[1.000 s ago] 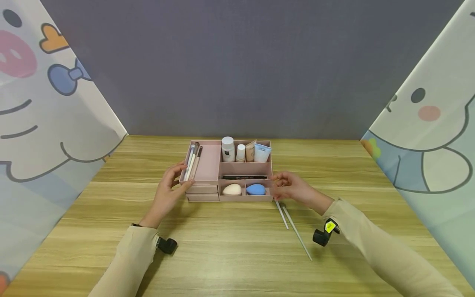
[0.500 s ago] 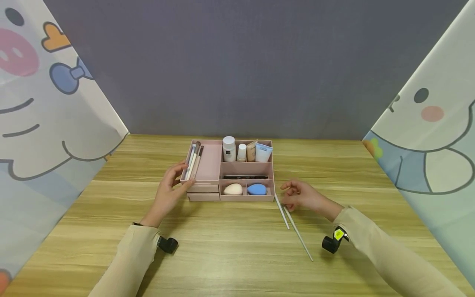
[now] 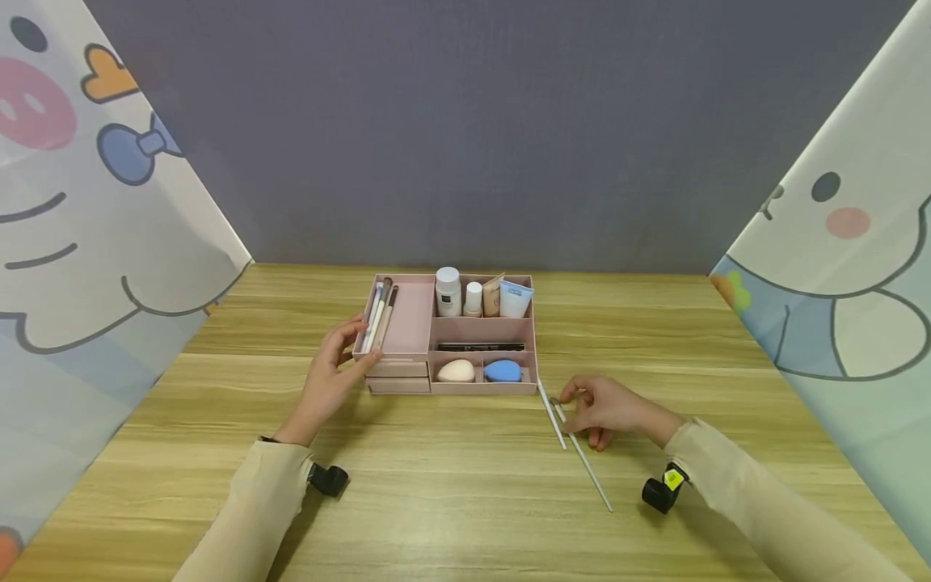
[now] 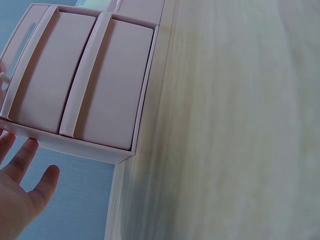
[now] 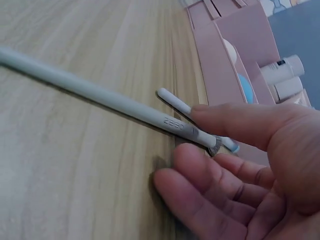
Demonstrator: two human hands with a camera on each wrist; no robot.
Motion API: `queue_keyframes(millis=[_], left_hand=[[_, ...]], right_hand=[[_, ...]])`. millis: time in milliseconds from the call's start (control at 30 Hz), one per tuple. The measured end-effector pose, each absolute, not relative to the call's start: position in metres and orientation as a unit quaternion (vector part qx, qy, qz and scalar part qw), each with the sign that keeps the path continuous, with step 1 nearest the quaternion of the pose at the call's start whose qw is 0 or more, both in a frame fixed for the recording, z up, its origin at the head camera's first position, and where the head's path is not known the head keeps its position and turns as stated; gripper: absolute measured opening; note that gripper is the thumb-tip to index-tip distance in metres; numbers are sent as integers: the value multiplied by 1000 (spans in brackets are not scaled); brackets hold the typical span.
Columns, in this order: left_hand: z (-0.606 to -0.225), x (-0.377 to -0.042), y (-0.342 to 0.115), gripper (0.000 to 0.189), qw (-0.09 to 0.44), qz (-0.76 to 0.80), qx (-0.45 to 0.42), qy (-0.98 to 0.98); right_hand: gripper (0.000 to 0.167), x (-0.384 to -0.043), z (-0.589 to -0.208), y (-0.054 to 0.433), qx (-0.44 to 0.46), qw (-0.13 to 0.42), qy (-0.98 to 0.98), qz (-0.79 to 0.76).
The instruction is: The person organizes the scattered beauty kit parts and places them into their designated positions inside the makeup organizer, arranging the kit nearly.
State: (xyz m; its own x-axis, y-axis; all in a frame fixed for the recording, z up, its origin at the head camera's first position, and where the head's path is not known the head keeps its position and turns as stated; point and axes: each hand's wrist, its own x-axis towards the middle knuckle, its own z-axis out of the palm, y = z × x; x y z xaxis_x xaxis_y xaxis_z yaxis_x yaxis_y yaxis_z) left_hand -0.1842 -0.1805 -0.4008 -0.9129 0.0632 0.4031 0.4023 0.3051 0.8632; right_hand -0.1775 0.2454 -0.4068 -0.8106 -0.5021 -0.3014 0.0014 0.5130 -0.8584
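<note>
A pink makeup organizer (image 3: 476, 330) stands at the back of the table. My left hand (image 3: 330, 380) rests on its front left corner, thumb at the front and fingers along the left side. In the left wrist view, extended fingers touch the side wall below two drawers (image 4: 112, 82). At the organizer's right front, my right hand (image 3: 607, 408) is around the upper end of a pale green makeup brush (image 5: 107, 100), thumb on one side and fingers on the other, with a gap between them. The brush lies on the table. Beside it lies a thinner white stick (image 3: 553, 420).
The organizer holds several brushes (image 3: 380, 315), a white bottle (image 3: 448, 295), a smaller bottle (image 3: 473, 301), two tubes, a black pencil (image 3: 480, 347), a cream sponge (image 3: 457, 371) and a blue sponge (image 3: 503, 371). A grey partition (image 3: 465, 137) rises behind.
My right hand has moved from the organizer's right front corner toward me, down to the green brush on the table. The left hand has stayed at the organizer.
</note>
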Motion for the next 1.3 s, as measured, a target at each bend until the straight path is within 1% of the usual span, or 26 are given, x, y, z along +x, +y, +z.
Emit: queue_keyframes(millis=[267,600,767,1000,1300], left_hand=[[-400,-184,-179,45,151,-564,-143,-799],[-401,-184,-180,43,145,-566,-141,-799],[-401,-184,-181,44,143,-564,-140,-801],[-400,-184,-180,44,145,-563,-139,-802],[-400,-183,-180,45,142,-562,-137,-803]], right_hand=[[38,-170,-402,237,-156,250,869,-399],[34,-170,-400,233,-166,243,880,-373],[35,-167,-399,229,-175,226,889,-358],[38,-164,-396,222,-158,205,908,-330],[35,-170,-402,233,-205,229,879,-364]])
